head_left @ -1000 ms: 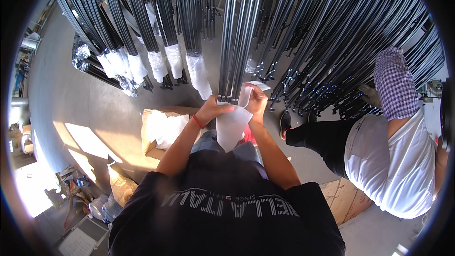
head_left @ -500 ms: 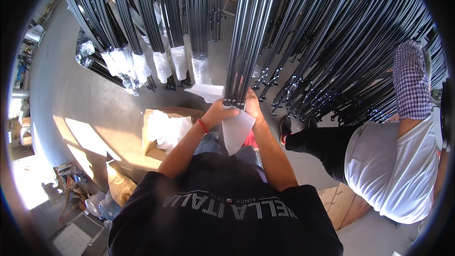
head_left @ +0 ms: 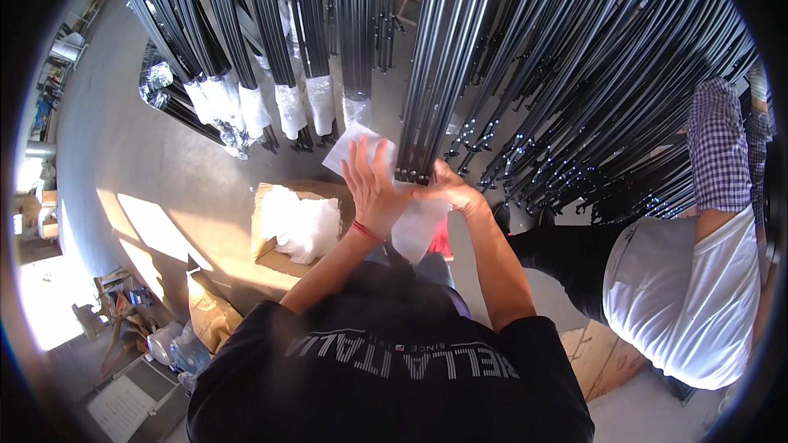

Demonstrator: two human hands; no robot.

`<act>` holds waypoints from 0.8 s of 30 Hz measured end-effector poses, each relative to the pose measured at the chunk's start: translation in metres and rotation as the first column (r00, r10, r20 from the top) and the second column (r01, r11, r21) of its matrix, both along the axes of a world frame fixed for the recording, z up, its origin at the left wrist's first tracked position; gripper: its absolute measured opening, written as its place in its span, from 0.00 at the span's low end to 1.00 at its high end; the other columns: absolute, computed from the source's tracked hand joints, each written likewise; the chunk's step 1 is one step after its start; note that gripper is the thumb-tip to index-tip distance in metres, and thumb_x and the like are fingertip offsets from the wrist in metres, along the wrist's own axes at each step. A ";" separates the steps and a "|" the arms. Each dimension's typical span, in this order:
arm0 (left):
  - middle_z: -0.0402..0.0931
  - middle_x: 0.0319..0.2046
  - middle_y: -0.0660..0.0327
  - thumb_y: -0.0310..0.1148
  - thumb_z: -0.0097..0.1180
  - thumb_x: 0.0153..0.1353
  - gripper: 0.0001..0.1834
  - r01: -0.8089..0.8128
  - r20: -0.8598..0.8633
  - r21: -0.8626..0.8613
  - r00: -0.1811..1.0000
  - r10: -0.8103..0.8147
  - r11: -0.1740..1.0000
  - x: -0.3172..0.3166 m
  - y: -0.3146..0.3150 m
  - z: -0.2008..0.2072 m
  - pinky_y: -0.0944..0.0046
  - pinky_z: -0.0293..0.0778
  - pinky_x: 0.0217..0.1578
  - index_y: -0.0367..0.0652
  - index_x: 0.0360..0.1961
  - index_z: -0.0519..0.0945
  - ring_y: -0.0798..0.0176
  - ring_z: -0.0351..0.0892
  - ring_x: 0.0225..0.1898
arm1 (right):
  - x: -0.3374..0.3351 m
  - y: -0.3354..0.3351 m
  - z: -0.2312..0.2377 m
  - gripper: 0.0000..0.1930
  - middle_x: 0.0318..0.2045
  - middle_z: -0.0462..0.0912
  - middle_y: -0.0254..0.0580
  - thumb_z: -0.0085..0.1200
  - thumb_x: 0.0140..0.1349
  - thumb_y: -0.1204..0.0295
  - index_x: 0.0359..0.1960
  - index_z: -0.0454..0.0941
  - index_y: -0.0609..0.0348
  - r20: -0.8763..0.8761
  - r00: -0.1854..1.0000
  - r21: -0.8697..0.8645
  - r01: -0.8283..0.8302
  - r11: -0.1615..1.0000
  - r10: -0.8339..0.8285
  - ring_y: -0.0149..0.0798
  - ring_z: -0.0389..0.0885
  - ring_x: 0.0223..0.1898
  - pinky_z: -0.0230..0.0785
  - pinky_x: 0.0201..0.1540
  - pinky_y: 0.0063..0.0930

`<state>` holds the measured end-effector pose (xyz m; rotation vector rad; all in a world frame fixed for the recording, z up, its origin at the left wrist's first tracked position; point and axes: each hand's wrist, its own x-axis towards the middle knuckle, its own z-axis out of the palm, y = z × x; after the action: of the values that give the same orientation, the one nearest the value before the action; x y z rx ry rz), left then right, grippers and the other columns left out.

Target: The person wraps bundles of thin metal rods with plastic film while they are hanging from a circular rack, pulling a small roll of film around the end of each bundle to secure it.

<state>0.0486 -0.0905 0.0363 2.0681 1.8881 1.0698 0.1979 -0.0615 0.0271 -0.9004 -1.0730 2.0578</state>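
A bundle of long black metal rods (head_left: 435,90) comes down in front of me, its lower ends at my hands. A thin white wrapping sheet (head_left: 419,228) lies behind these ends, with one part hanging below and a flap sticking out to the left. My left hand (head_left: 373,195) is open, fingers spread up against that flap. It wears a red cord at the wrist. My right hand (head_left: 453,190) is closed on the right side of the bundle's lower end, thumb across toward my left hand; its fingertips are partly hidden behind the rods.
More rod bundles with plastic-wrapped ends (head_left: 291,111) stand at the left. Many bare black rods (head_left: 591,90) lean on the right. A cardboard box (head_left: 283,262) holding white sheets sits at my left. A person in a white shirt (head_left: 681,295) stands close on my right.
My left hand has let go of the rod ends and opened, fingers now spread upward on the sheet's flap. My right hand stays at the bundle, its thumb now across the front.
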 end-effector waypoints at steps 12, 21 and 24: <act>0.69 0.42 0.53 0.61 0.58 0.34 0.39 0.296 -0.370 -0.206 0.859 -0.355 0.933 -0.026 0.032 0.034 0.41 0.39 0.57 0.35 0.36 0.68 0.54 0.63 0.52 | 0.008 0.004 -0.011 0.37 0.49 0.66 0.32 0.56 0.39 0.82 0.57 0.57 0.58 0.031 0.970 0.019 -0.243 0.970 0.242 0.28 0.63 0.49 0.57 0.52 0.23; 0.70 0.21 0.50 0.42 0.59 0.44 0.21 0.624 0.395 -0.521 0.781 -0.483 0.583 -0.078 0.039 0.040 0.60 0.66 0.28 0.35 0.28 0.70 0.53 0.72 0.24 | 0.000 0.001 0.000 0.31 0.47 0.69 0.34 0.51 0.41 0.85 0.53 0.63 0.60 0.009 0.995 0.026 -0.103 0.994 0.103 0.30 0.65 0.49 0.56 0.54 0.25; 0.70 0.20 0.57 0.35 0.61 0.45 0.17 0.527 0.294 -0.522 0.849 -0.439 0.670 -0.043 0.017 0.052 0.69 0.67 0.27 0.35 0.32 0.71 0.70 0.69 0.23 | -0.002 0.001 -0.006 0.29 0.46 0.71 0.35 0.51 0.42 0.85 0.51 0.65 0.61 0.013 0.998 0.074 -0.067 0.995 0.066 0.30 0.67 0.48 0.59 0.51 0.25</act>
<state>0.0053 -0.0737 0.0881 1.8721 1.2404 0.4052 0.1955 -0.0607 0.0207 -0.8492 -1.1919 2.0543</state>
